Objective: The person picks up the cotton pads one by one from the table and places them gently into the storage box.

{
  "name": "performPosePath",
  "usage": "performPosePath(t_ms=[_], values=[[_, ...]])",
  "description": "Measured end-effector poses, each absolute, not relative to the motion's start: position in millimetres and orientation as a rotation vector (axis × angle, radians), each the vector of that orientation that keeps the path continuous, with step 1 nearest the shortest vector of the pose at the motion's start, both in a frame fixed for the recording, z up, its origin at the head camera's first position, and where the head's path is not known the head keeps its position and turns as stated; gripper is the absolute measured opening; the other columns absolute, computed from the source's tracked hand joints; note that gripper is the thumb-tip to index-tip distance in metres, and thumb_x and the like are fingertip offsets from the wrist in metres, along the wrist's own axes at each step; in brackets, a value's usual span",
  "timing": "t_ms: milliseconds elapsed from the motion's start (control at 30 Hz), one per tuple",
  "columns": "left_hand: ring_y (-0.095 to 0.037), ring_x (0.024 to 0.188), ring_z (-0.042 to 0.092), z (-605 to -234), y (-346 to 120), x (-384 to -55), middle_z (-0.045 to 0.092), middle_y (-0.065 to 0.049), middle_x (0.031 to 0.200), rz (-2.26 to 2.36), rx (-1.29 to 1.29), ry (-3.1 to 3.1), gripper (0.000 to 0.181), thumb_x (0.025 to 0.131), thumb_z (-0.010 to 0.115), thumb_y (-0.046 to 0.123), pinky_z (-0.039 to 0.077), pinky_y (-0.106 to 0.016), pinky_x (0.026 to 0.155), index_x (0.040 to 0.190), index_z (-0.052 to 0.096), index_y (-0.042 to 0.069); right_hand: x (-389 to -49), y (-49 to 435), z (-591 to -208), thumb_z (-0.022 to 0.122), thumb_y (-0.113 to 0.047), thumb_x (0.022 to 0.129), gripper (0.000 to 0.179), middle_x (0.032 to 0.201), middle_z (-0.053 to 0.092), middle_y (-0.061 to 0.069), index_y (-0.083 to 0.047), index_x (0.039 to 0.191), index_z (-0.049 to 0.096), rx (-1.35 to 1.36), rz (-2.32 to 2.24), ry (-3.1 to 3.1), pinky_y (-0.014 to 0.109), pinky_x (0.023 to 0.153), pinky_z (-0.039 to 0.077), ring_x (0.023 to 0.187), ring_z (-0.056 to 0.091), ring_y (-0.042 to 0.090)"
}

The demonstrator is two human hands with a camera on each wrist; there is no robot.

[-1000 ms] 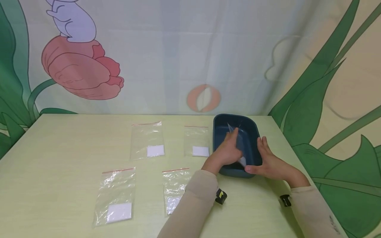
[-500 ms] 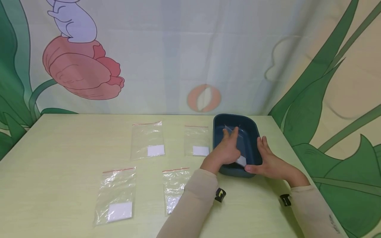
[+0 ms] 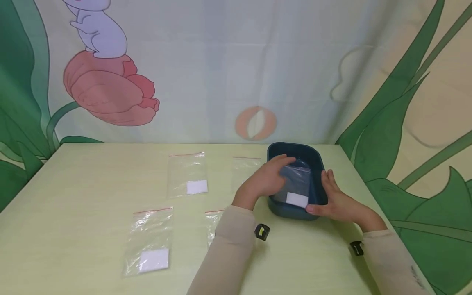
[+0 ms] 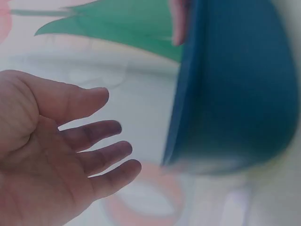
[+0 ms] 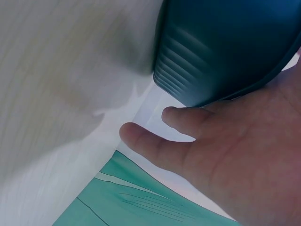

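A dark blue rectangular bin [image 3: 320,164] stands at the back right of the table. Inside it lies a clear zip bag [image 3: 299,180] with a white rectangle near its bottom end. Over the bin's left side hovers my left hand [image 3: 265,178], fingers spread and holding nothing; the left wrist view shows its loose fingers [image 4: 113,178] apart from the bin wall. My right hand [image 3: 337,203] rests against the bin's right side, thumb at the near corner of the rim. Its straight fingers [image 5: 155,146] extend along the outer wall in the right wrist view.
Several clear zip bags with red seal lines lie on the table [image 3: 81,221]: one at back left [image 3: 188,174], one at front left [image 3: 151,237]. My left arm partly covers another bag [image 3: 214,223] and a back bag [image 3: 243,168]. A printed curtain [image 3: 206,73] hangs behind.
My left hand has let go of the bag and drawn back to the left, up out of the bin. The bag now lies flat inside. My right hand stays at the bin's side.
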State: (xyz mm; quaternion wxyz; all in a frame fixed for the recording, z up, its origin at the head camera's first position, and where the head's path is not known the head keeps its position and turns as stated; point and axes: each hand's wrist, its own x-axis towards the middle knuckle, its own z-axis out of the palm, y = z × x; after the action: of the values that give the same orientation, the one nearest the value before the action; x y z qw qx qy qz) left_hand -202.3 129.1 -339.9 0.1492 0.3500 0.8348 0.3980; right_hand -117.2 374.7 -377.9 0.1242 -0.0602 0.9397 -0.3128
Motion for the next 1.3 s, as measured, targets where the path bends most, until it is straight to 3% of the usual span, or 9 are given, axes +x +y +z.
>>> performPosePath(t_ms=[300,500,867,1033,1200,1300], values=[[-0.022,0.148,0.029,-322.3,74.0,-207.7,0.034,-0.007,0.16,1.114,0.961,2.506,0.059,0.099,0.048,-0.003,0.028,-0.038,0.116,0.155,0.041,0.012,-116.6,374.7,-378.4,0.077,-0.045,0.088,0.126,0.157,-0.03,0.03,0.006,0.155,-0.016,-0.176,-0.909,2.736,0.073,0.108,0.016,0.144,-0.007,0.058],[-0.026,0.147,0.03,-332.4,35.5,-221.1,0.036,-0.01,0.159,1.019,0.941,2.559,0.057,0.098,0.051,0.001,0.027,-0.041,0.117,0.154,0.043,0.01,-116.4,374.0,-379.4,0.076,-0.046,0.088,0.125,0.157,-0.031,0.028,0.005,0.154,-0.018,-0.169,-0.895,2.729,0.074,0.107,0.016,0.143,-0.007,0.058],[-0.036,0.148,0.026,-341.0,-65.1,-254.6,0.031,-0.018,0.16,0.926,0.641,2.623,0.054,0.1,0.05,0.007,0.022,-0.052,0.117,0.153,0.043,0.006,-118.1,372.7,-378.4,0.075,-0.046,0.089,0.125,0.157,-0.034,0.026,0.002,0.155,-0.02,-0.175,-0.863,2.727,0.075,0.106,0.018,0.143,-0.005,0.06],[-0.038,0.138,0.038,-353.0,-95.8,-266.2,0.038,-0.022,0.155,0.825,0.447,2.612,0.05,0.098,0.044,0.006,0.029,-0.054,0.113,0.148,0.047,0.002,-118.2,372.6,-377.2,0.074,-0.046,0.09,0.124,0.156,-0.035,0.024,0.001,0.155,-0.021,-0.176,-0.863,2.72,0.077,0.104,0.018,0.142,-0.006,0.06],[-0.038,0.132,0.043,-364.3,-95.3,-271.5,0.045,-0.025,0.149,0.594,0.373,2.567,0.048,0.1,0.035,0.009,0.032,-0.051,0.113,0.142,0.051,-0.007,-117.5,373.3,-377.8,0.073,-0.044,0.091,0.124,0.156,-0.037,0.022,-0.001,0.154,-0.024,-0.161,-0.837,2.726,0.077,0.103,0.02,0.141,-0.003,0.062],[-0.033,0.106,0.051,-368.5,-90.8,-274.3,0.056,-0.027,0.127,0.465,0.377,2.569,0.04,0.099,0.032,0.007,0.042,-0.044,0.098,0.121,0.061,-0.01,-118.6,372.2,-379.4,0.073,-0.044,0.091,0.124,0.155,-0.037,0.023,-0.002,0.154,-0.025,-0.168,-0.827,2.725,0.078,0.102,0.02,0.141,-0.003,0.063]])
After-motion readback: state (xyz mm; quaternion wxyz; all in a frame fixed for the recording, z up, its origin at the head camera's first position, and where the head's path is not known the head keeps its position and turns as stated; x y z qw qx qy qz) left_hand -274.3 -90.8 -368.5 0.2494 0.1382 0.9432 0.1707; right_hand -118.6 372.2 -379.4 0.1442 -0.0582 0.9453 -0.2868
